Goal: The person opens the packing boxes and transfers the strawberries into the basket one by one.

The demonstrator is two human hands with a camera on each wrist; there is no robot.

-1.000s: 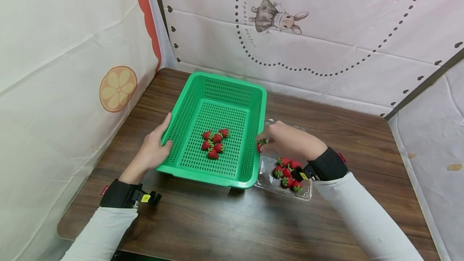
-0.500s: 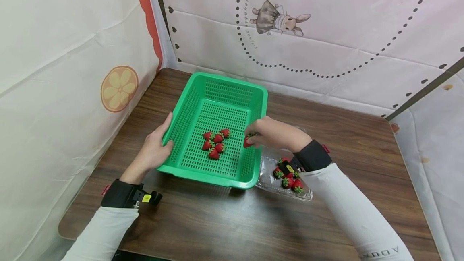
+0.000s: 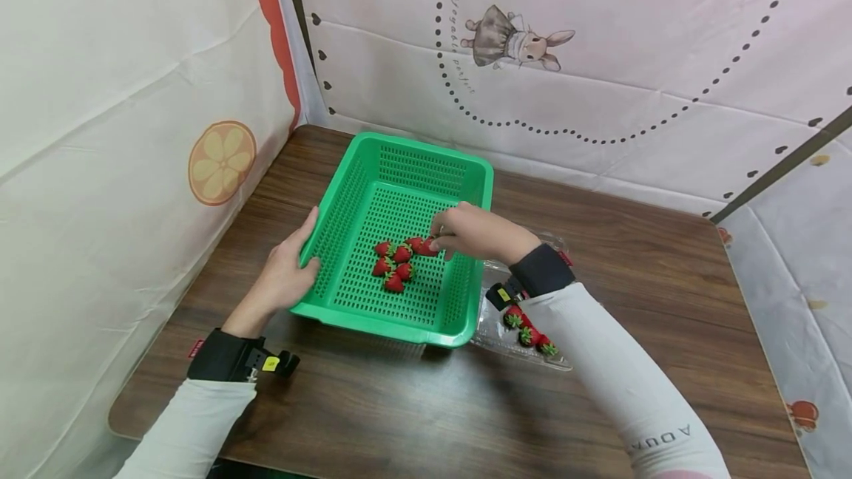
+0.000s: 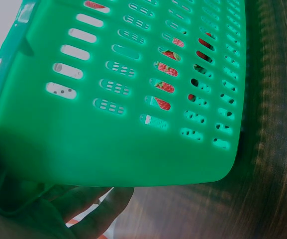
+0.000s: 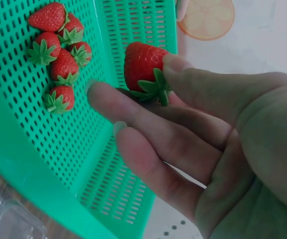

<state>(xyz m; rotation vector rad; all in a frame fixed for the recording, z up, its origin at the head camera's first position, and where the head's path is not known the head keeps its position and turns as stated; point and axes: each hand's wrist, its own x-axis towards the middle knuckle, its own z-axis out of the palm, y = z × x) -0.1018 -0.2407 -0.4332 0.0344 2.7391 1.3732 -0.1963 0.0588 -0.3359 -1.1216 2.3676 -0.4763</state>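
Observation:
A green perforated plastic basket stands on the table, several red strawberries clustered on its floor. My left hand grips its left rim, thumb over the edge and fingers on the outer side; the left wrist view shows fingers below the rim. Over the inside of the basket, my right hand pinches one strawberry between thumb and fingers, its green leaves facing the palm. In the right wrist view this strawberry is above the basket floor, apart from the others.
Right of the basket lies a clear plastic box with strawberries, partly hidden by my right forearm. The brown wooden table is bordered by white printed cloth at the back and sides.
My right hand has carried the strawberry leftward from beside the plastic box, across the basket's right rim, to near the strawberry cluster. The left hand keeps its hold on the rim.

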